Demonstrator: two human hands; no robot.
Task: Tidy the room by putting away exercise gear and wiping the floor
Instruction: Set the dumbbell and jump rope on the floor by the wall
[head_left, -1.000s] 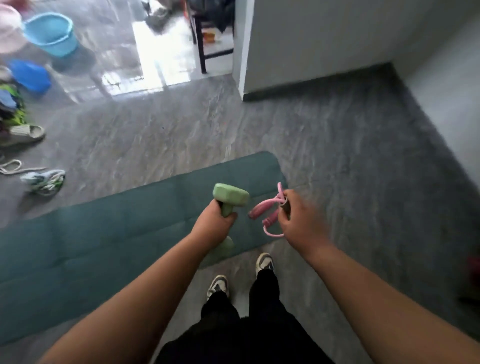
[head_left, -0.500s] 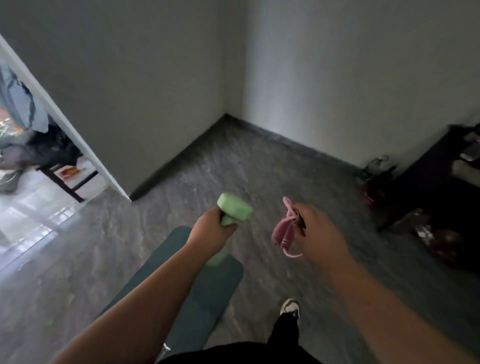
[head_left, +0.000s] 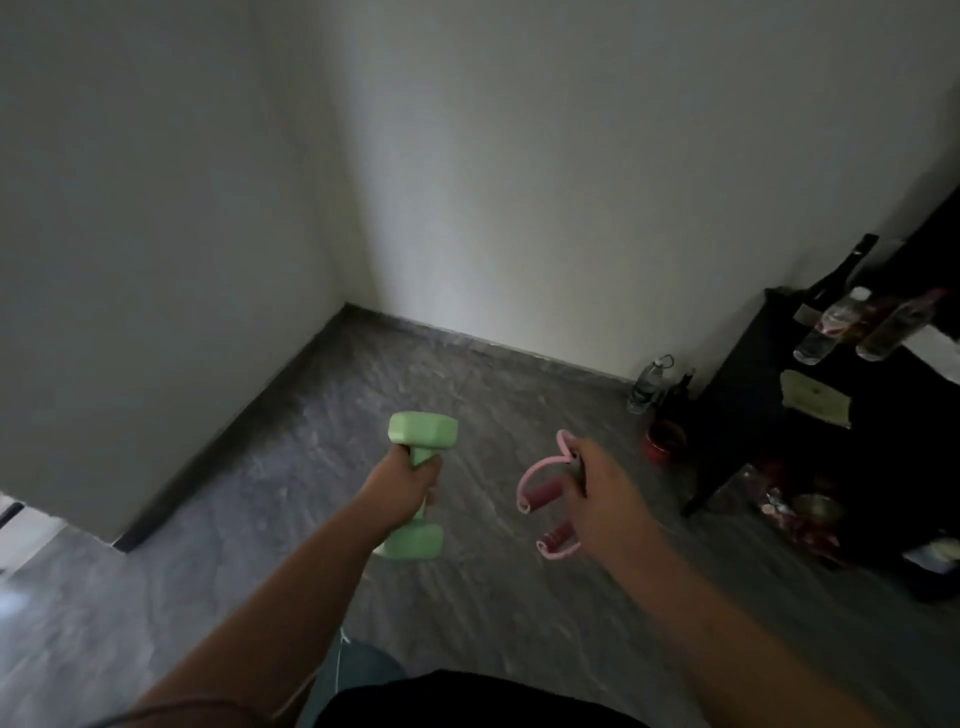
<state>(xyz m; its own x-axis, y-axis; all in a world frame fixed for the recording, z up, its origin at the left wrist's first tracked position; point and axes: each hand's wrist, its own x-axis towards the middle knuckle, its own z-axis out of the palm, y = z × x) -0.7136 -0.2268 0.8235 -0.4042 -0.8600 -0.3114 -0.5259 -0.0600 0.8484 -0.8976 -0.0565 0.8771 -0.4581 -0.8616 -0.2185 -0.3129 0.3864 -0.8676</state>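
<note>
View has swung right since half a second ago: doorway and green mat are gone from frame, bare room corner now fills 12 o'clock, black side table with bottles sits at 3 o'clock.

Our left hand is wrapped around the bar of the green dumbbell, held upright, both heads clear of the floor. Our right hand pinches the pink resistance band at its middle; the loops and foam grips dangle toward 9 o'clock of the hand.

Step looks like carrying gear to storage, likely the corner or by the table. We keep the dumbbell vertical, set it down flat rather than drop it, and steer the dangling band clear of the floor bottles at 2 o'clock.
</note>
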